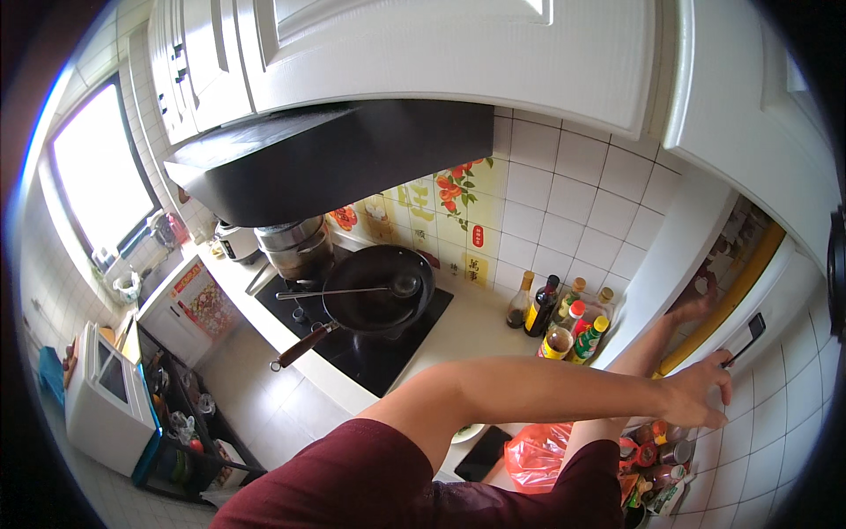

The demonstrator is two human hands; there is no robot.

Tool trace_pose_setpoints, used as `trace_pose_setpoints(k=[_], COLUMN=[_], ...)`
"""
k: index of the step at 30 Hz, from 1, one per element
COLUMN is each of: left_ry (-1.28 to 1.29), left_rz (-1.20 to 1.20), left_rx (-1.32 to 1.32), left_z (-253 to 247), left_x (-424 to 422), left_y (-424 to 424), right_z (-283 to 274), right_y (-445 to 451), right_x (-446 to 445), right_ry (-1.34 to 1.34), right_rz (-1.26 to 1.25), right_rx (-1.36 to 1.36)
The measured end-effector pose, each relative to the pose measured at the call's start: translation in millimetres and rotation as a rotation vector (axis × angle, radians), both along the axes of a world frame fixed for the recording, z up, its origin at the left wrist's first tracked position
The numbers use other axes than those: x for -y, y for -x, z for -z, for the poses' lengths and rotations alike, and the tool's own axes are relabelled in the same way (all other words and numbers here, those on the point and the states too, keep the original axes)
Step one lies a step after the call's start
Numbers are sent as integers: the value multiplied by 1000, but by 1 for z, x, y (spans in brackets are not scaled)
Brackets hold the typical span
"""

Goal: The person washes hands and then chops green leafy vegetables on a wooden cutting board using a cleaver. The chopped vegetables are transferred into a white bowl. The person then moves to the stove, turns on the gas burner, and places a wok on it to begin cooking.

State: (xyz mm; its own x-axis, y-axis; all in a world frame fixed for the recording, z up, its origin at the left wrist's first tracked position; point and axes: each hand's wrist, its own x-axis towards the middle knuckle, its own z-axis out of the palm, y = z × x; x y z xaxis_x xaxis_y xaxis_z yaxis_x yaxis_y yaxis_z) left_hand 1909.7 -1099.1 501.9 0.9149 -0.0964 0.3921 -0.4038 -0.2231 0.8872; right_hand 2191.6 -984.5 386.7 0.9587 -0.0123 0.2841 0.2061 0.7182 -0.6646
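My left arm reaches across to the right, over my right forearm. My left hand (697,393), fingers bent and spread, is by a slim black handle (747,340) on a white panel (780,311). Something pale shows between its fingers; whether it is gripped, I cannot tell. My right hand (694,301) reaches into a shadowed recess behind a white upright (667,264), near a yellow pipe-like strip (733,291). Its fingertips are unclear. Sauce and oil bottles (558,337) stand left of the upright.
A wok (357,307) with a ladle (337,291) across it sits on the black cooktop (370,364), below a range hood (357,165). A stacked steel pot (297,251) stands behind. Near my body are a red plastic bag (535,459), a dark phone (482,455) and several jars (661,453).
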Motion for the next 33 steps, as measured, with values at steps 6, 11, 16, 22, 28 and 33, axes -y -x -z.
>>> trace_pose_setpoints(k=[6, 11, 16, 22, 28, 33], left_ry=[-25, -25, 31, -4, 4, -9], left_rz=[1, -9, -1, -79, -213, -219], left_rx=[26, 58, 32, 102, 199, 147], left_z=[3, 8, 12, 17, 31, 21], left_x=[-3, -4, -9, -14, -36, -65], left_y=[-3, -7, -10, -17, -58, -79], right_z=[9, 21, 28, 51, 82, 113], right_y=[11, 21, 44, 109, 202, 286], right_x=[-1, 7, 13, 23, 40, 51], right_ry=[80, 156, 260, 424, 616, 772], right_rz=[48, 100, 146, 131, -10, -278], right_rx=[14, 28, 69, 176, 378, 583])
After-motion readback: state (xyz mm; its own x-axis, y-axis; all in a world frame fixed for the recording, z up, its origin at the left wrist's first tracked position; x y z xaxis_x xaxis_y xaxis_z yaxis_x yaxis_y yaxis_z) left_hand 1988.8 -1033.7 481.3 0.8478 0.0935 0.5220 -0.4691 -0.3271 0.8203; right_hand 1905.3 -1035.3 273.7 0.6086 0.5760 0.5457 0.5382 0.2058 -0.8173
